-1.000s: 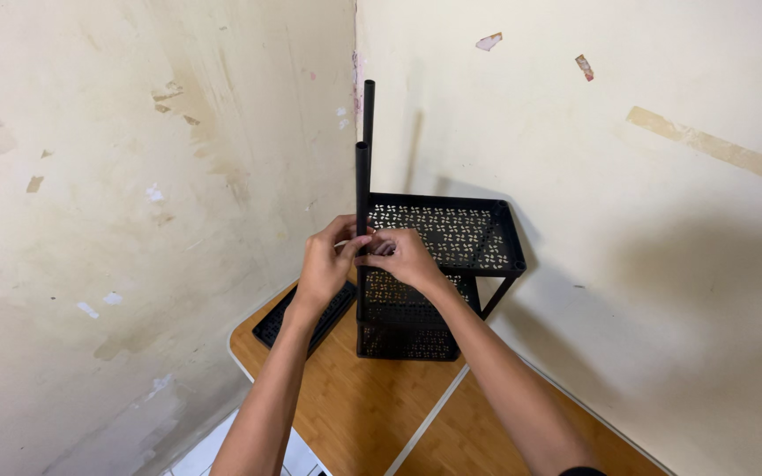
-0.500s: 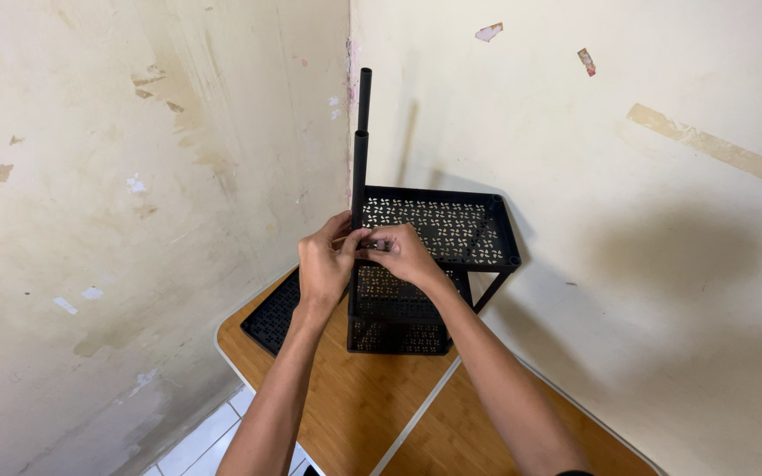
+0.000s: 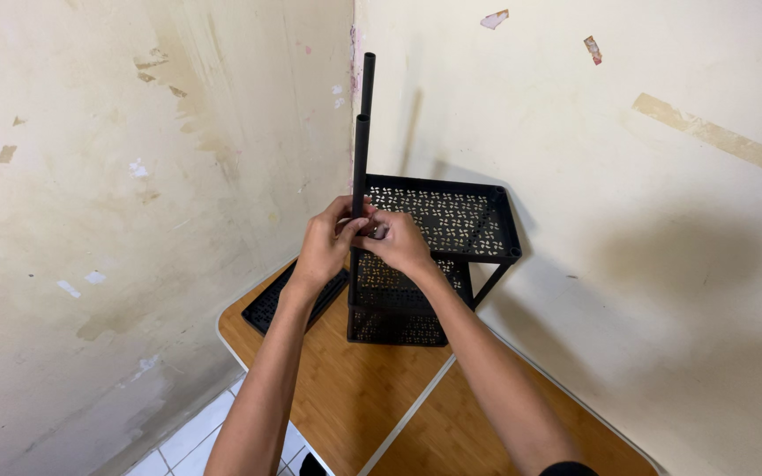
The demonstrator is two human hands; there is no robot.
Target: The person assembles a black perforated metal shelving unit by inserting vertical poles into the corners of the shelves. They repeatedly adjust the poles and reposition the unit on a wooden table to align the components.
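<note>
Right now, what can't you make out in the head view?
- Joint where the near pole meets the black rack: hidden by left hand and right hand.
- Small part at the fingertips: too small.
- Flat black panel: partly behind left forearm.
- Table: cut off at bottom edge.

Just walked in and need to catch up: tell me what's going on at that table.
A person has both hands at the front left corner of a black perforated metal shelf rack on a wooden table. The left hand and right hand meet around the nearer upright pole; a second pole stands behind it. A loose black shelf panel lies flat beside the rack.
</note>
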